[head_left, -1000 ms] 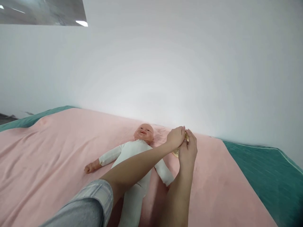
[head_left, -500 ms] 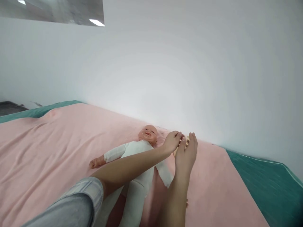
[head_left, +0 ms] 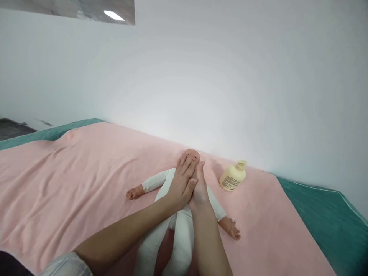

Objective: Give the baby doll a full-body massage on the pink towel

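Observation:
My left hand and my right hand are pressed palm to palm, fingers stretched out, above the chest of a baby doll. No object shows between the palms. The doll lies on its back, arms spread, its white cloth body partly hidden by my forearms and its lower face by my fingers. To the right of my hands a pale yellow pump bottle stands on the pink cloth, with printed text on its side.
The pink cloth lies wrinkled over a green cover, which shows at the right and far left. A pale wall rises right behind the cloth's far edge. At the far left is a dark surface.
Both hands have moved left from beside the pump bottle to over the doll's chest and have come together palm to palm. The bottle, mostly hidden before, is now in full view.

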{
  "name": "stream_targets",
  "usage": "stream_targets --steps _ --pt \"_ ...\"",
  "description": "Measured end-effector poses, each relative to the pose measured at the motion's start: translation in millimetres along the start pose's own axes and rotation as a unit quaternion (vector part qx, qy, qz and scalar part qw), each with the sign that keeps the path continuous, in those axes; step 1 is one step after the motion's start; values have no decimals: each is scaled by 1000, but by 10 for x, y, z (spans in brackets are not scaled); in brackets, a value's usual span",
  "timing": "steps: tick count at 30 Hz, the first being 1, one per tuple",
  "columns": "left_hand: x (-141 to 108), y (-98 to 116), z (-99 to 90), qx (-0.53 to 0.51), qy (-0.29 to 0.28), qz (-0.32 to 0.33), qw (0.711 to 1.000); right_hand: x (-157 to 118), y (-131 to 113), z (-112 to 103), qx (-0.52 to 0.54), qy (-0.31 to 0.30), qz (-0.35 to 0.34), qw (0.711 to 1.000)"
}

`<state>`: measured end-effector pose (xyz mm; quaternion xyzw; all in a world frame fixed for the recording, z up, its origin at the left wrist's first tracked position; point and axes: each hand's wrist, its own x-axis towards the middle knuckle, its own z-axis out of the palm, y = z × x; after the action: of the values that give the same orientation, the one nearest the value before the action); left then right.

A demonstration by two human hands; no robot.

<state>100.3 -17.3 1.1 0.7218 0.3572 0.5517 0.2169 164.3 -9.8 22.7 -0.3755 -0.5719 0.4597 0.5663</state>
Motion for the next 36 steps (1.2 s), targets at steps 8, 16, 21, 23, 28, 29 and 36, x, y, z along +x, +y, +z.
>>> stream_targets --steps 8,16,21,23,28,29,36 --pt "-148 -478 -351 -18 -18 -3 1000 -185 21 -168 29 -130 161 978" --pt "-246 -668 -499 -69 113 -185 974 -251 17 -508 -213 -204 44 954" --pt "-219 -696 -507 -37 98 -223 969 -261 94 -446 -272 -342 8 899" --pt "-216 -708 -499 -33 97 -227 969 -253 147 -418 -317 -345 7 884" --pt "-231 -742 -484 -29 90 -225 970 -217 353 -421 -431 -281 11 857" --pt "-238 -753 -480 -24 87 -224 970 -208 399 -446 -446 -262 16 855" --pt "-285 -742 -496 -77 -19 -106 991 -166 507 -739 -457 -223 104 855"
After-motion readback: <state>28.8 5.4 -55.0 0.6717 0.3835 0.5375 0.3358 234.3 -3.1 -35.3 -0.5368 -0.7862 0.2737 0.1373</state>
